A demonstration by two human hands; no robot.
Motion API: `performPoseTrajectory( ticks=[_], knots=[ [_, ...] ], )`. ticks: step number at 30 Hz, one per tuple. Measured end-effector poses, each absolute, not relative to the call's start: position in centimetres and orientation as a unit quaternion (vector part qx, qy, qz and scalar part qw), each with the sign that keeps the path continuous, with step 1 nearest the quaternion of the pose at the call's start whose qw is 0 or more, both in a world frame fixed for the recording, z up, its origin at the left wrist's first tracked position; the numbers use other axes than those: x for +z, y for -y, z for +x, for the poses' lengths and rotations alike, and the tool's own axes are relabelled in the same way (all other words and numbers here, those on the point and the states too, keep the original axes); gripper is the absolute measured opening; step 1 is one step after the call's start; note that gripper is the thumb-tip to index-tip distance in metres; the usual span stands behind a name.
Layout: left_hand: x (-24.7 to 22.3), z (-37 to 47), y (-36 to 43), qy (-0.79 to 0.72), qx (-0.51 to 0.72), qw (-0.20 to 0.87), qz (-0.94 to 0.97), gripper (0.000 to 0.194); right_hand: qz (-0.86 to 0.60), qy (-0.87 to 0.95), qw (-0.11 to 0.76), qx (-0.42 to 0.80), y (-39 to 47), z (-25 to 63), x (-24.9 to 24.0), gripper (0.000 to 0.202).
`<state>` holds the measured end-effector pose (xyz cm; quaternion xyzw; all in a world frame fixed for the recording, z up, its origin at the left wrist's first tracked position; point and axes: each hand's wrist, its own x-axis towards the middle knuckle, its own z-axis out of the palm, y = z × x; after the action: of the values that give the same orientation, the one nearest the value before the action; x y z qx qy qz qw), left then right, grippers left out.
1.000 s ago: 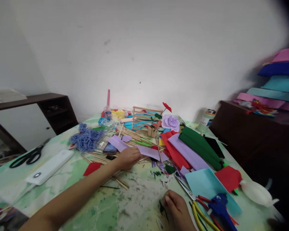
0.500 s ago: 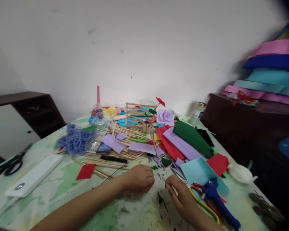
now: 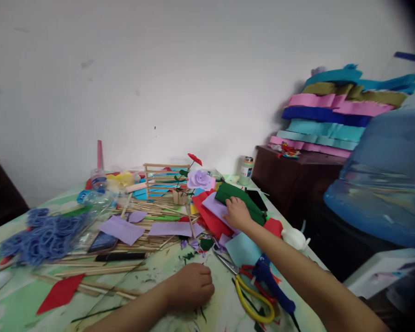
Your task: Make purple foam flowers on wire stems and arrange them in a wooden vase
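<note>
My left hand (image 3: pixel 191 287) rests on the table in a loose fist, its fingers curled under. What it holds, if anything, is hidden. My right hand (image 3: pixel 238 213) reaches out to the layered papers, fingers a little apart and bent over the edge of a rolled dark green paper (image 3: pixel 240 196). Under and beside its fingertips lie a purple sheet (image 3: pixel 216 206) and a red sheet (image 3: pixel 207 216). Below that forearm are a light blue sheet (image 3: pixel 244 249), yellow-handled scissors (image 3: pixel 254 304) and a blue glue gun (image 3: pixel 271 283). Scraps lie between my hands.
Thin wooden sticks (image 3: pixel 148 210) cover the middle, with purple strips (image 3: pixel 174 228) on top. Behind stand a stick rack (image 3: pixel 166 182) and a purple paper flower (image 3: pixel 199 179). Blue yarn (image 3: pixel 44 237) lies left. A jar (image 3: pixel 246 170) stands at the back; a large water bottle (image 3: pixel 383 180) is right.
My right hand has moved forward from the near table onto the green and purple papers. My left hand stays curled on the table. The view has turned right.
</note>
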<state>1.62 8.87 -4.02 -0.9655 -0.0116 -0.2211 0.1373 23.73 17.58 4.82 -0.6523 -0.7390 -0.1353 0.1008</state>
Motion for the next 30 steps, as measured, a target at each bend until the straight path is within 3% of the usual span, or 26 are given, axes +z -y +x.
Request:
performPoseTrajectory(
  ticks=[11, 19, 25, 30],
  knots=[
    [-3.9, 1.6, -9.0, 0.050, -0.201, 0.088, -0.974, 0.018, -0.683, 0.723, 0.048, -0.095, -20.0, 25.3, 2.9, 0.053],
    [-3.7, 1.4, -9.1, 0.049, -0.165, 0.081, -0.982, 0.017, -0.700, 0.711, 0.053, -0.035, -22.2, 28.3, 3.2, 0.043],
    [-3.3, 1.4, -9.1, 0.052, -0.154, 0.077, -0.984, 0.018, -0.719, 0.692, 0.060, 0.024, -22.8, 28.7, 2.0, 0.103],
    [-3.5, 1.4, -9.2, 0.049, -0.157, 0.068, -0.984, 0.019, -0.711, 0.698, 0.079, 0.026, -22.4, 26.6, 0.6, 0.120]
  ],
)
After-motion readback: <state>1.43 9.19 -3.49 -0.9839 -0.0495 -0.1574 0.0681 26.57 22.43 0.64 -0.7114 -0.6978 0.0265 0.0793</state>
